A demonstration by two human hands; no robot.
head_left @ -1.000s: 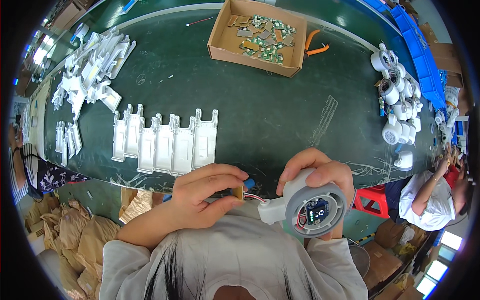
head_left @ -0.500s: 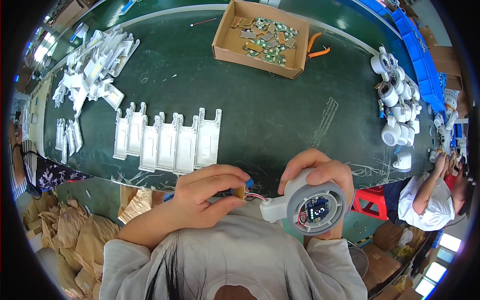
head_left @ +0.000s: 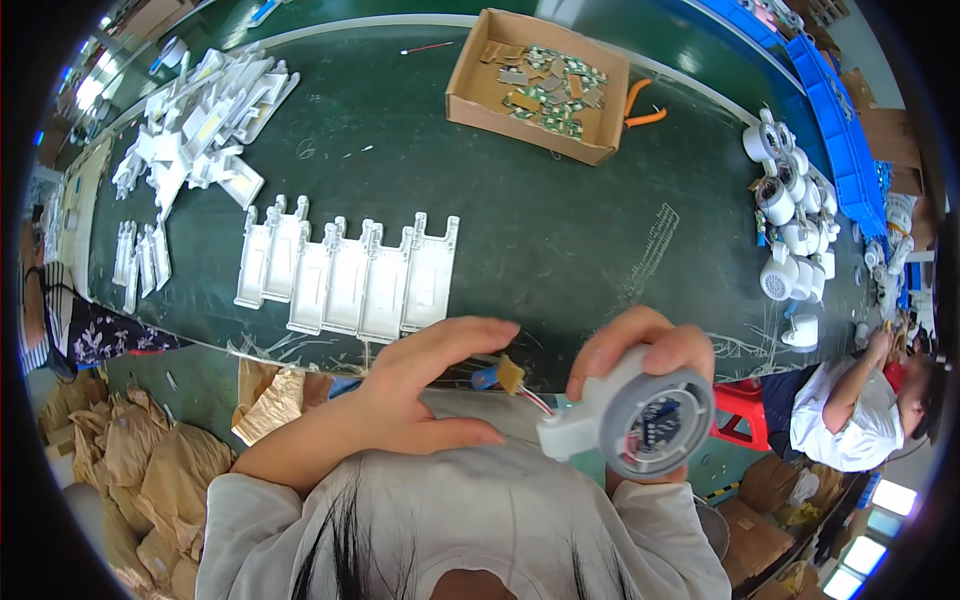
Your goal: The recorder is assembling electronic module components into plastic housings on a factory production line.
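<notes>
Two bare hands (head_left: 415, 390) (head_left: 645, 330) work at the near edge of a dark green tabletop (head_left: 550, 260); clock directions are read from the centre of the view. Right hand, between three and four o'clock: fingers clamped on a round white housing (head_left: 610, 395), which lies at four o'clock, held off the table. Its grey ring (head_left: 617, 440) faces the wearer and encloses a dark circuit board (head_left: 660, 420), its detail blurred. Left hand, at seven o'clock: thumb and index finger spread apart, with nothing gripped between them. Just beyond this gap, between five and six o'clock, a small tan piece (head_left: 510, 374) sits against a blue part (head_left: 484, 378); red and white wires (head_left: 536, 400) run from the piece towards the housing's short neck.

Surroundings: a row of white plates (head_left: 385, 285) between nine and ten o'clock; a heaped pile of white parts (head_left: 205, 130) at ten; an open cardboard box (head_left: 525, 137) of small circuit boards (head_left: 565, 90) between twelve and one, with orange-handled pliers (head_left: 645, 118) just beside its clockwise side. Further white housings (head_left: 800, 235) cluster between two and three o'clock, near a long blue bin (head_left: 850, 150). A red stool (head_left: 740, 415) and a seated co-worker (head_left: 840, 415) appear at four; brown bags (head_left: 185, 480) lie at eight.
</notes>
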